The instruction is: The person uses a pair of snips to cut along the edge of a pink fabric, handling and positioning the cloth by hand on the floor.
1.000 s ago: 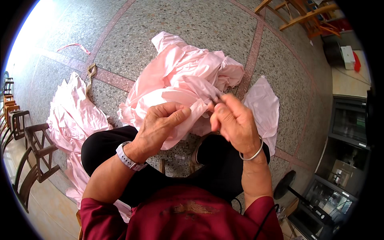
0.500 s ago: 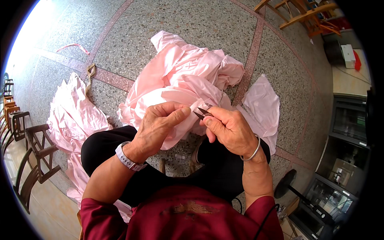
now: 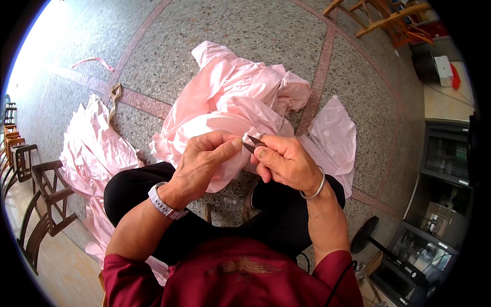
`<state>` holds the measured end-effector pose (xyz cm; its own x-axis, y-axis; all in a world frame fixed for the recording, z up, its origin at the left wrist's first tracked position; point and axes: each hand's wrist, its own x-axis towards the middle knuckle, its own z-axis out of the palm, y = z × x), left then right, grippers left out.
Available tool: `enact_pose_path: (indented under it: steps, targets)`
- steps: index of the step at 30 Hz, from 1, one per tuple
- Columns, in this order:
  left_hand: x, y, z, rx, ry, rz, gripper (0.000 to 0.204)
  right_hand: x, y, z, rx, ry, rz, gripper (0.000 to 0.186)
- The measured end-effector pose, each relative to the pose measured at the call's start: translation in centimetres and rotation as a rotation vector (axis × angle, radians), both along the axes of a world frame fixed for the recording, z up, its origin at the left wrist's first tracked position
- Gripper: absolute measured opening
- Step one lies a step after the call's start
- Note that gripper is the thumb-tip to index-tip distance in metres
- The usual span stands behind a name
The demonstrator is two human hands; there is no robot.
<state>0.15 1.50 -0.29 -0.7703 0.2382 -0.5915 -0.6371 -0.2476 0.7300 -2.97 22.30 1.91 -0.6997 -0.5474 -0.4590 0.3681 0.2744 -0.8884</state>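
My left hand [image 3: 205, 155] pinches the edge of a large pink cloth [image 3: 225, 102] between thumb and forefinger, above my knees. A pair of small dark thread snips [image 3: 254, 144] is in my right hand [image 3: 288, 160], with the two pointed blades parted. Their tips reach the pinched cloth, close to my left fingertips. The snips' handle is hidden inside my right fingers. Most of the cloth lies in a crumpled heap on the floor in front of me. Further pink cloth [image 3: 94, 146] spreads at the left, and a flatter pink piece [image 3: 335, 133] lies at the right.
On the speckled floor at the left are a brown strap [image 3: 114, 97] and a thin pink strip [image 3: 93, 62]. Dark wooden stools [image 3: 53, 194] stand at the left edge. A wooden chair [image 3: 383, 20] is at the far right, with black cabinets [image 3: 444, 153] below.
My right hand has moved slightly left, bringing the snips' blades nearer to my left fingertips and the cloth edge. My left hand has hardly moved.
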Motion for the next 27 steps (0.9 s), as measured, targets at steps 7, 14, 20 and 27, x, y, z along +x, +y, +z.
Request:
enact_pose_path:
  steps: [7, 14, 20, 27]
  targets:
    - [0.2, -0.2, 0.0, -0.067, 0.109, -0.04, 0.018, 0.1, -0.3, -0.8, -0.235, -0.258, 0.031, 0.025]
    - [0.1, -0.5, -0.5, -0.082, 0.085, 0.012, 0.022, 0.1, 1.9, 1.0, -0.467, -0.032, -0.01, 0.03]
    - [-0.1, -0.5, -0.4, -0.037, 0.078, 0.006, 0.024, 0.1, 1.8, 0.7, -0.33, 0.123, -0.243, 0.023]
    - [-0.3, -0.1, -0.2, -0.081, 0.051, -0.021, 0.024, 0.8, -0.7, -0.6, -0.035, 0.572, -0.214, 0.017]
